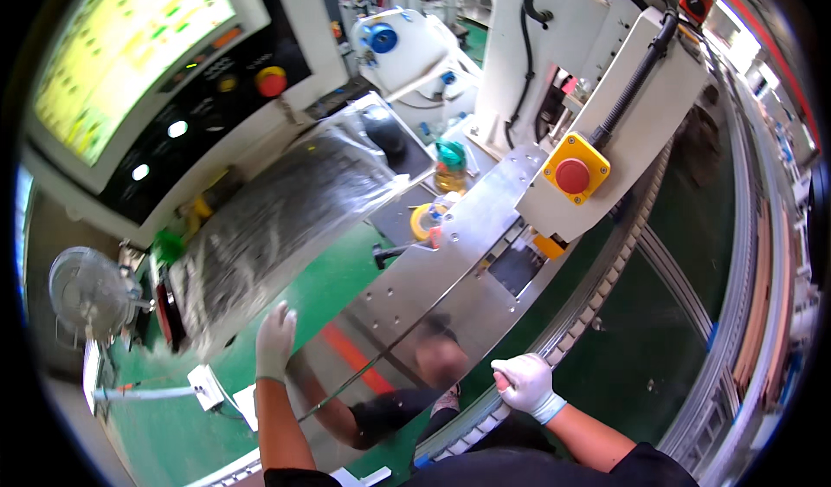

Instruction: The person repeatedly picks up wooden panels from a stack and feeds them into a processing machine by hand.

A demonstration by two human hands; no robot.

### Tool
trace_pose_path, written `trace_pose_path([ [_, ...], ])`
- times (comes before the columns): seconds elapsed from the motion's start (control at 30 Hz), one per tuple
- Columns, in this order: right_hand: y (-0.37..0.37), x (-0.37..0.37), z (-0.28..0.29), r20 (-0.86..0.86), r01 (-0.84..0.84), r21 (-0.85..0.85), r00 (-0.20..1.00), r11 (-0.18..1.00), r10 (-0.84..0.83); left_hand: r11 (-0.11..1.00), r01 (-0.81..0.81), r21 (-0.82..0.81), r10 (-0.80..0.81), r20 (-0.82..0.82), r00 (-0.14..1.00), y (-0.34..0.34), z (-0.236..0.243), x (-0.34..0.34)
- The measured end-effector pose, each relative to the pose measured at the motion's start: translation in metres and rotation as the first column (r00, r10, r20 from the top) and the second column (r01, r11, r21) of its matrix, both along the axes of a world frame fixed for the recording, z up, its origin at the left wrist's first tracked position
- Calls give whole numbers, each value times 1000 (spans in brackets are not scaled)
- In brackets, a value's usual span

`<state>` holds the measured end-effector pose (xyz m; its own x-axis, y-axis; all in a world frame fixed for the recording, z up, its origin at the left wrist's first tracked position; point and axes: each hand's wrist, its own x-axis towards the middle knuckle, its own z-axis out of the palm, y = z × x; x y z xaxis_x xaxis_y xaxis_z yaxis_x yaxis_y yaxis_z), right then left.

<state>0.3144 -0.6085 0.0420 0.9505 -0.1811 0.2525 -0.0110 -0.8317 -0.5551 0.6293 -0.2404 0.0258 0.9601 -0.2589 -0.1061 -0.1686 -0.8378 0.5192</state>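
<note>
My left hand, in a white glove, hangs beside the left edge of a shiny steel plate. Its fingers point forward, loosely stretched, and I see nothing in them. To the right, my right hand is curled into a fist over the inner edge of a curved roller track. A bare fingertip shows from its white glove, and nothing is visible in the fist. Whether it touches the track I cannot tell. The steel plate has a long slot and mirrors a blurred arm.
A red stop button sits on a white machine arm above the plate. At left are a control panel with a lit screen and a plastic-covered surface. A tape roll and a bottle stand beyond the plate.
</note>
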Motion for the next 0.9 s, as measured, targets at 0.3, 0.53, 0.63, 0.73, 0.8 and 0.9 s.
trace_pose_path([
  [0.3,14,-8,0,123,-83,61,989,995,75,458,-722,-518,712,-272,647,212,12,-321],
  [0.53,-7,-16,-13,225,-168,36,962,985,156,672,-692,265,741,-237,629,184,-34,-685],
  [0.63,-4,-22,-19,186,-125,1,975,992,123,754,-470,458,639,-677,366,157,-74,-849],
  [0.73,17,-31,-34,201,-117,-49,972,992,125,854,-356,380,469,-858,209,143,-114,-957],
  [0.8,22,-47,-53,246,-117,-224,954,968,172,725,-552,411,428,-898,-106,139,-115,-981],
  [0.9,33,-70,-48,203,-182,-305,947,935,251,710,-609,353,642,-681,353,152,-95,-920],
])
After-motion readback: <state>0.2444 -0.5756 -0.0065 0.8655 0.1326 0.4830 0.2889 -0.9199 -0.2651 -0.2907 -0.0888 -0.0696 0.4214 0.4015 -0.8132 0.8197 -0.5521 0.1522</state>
